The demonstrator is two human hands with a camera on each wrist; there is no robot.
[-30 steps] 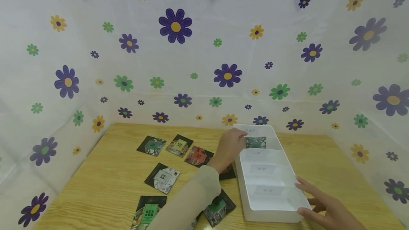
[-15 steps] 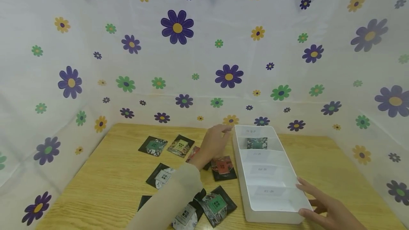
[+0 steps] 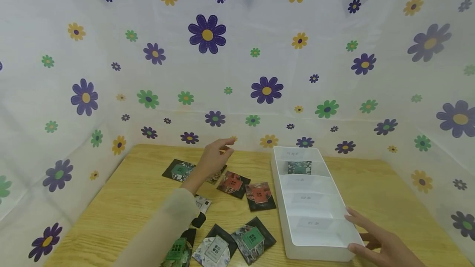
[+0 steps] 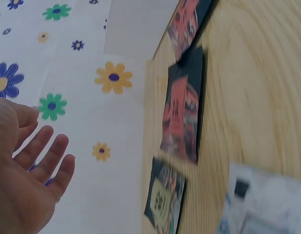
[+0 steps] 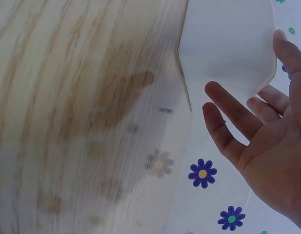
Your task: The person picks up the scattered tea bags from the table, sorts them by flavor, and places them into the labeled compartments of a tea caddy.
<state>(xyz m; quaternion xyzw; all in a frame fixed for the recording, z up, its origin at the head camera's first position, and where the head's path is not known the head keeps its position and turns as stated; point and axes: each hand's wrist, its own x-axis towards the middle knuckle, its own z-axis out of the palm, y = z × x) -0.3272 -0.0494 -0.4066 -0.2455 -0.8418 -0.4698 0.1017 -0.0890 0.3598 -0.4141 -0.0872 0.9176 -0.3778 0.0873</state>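
In the head view my left hand point(image 3: 212, 160) is raised over the back row of printed sachets, fingers loosely bent and nothing held. Beneath it, a yellow-labelled sachet point(image 4: 160, 199) is partly covered in the head view. Two red-labelled sachets point(image 3: 233, 182) lie to its right, and a green-labelled one point(image 3: 179, 169) to its left. A white box point(image 3: 281, 209) with several labelled compartments stands at the right. One green-toned sachet point(image 3: 299, 167) rests in its second compartment from the back. My right hand point(image 3: 386, 244) touches the box's near right corner with thumb and forefinger, other fingers spread.
Nearer me lie a white-labelled sachet point(image 3: 216, 249), a green-labelled one point(image 3: 252, 238) and another green one point(image 3: 178, 251) partly behind my left sleeve point(image 3: 163, 221). A flower-printed cloth point(image 3: 237, 73) rises around the wooden table point(image 3: 111, 209).
My left hand has moved leftward from the box's back compartments to above the back row, uncovering the red-labelled sachets. My right hand stays at the box corner.
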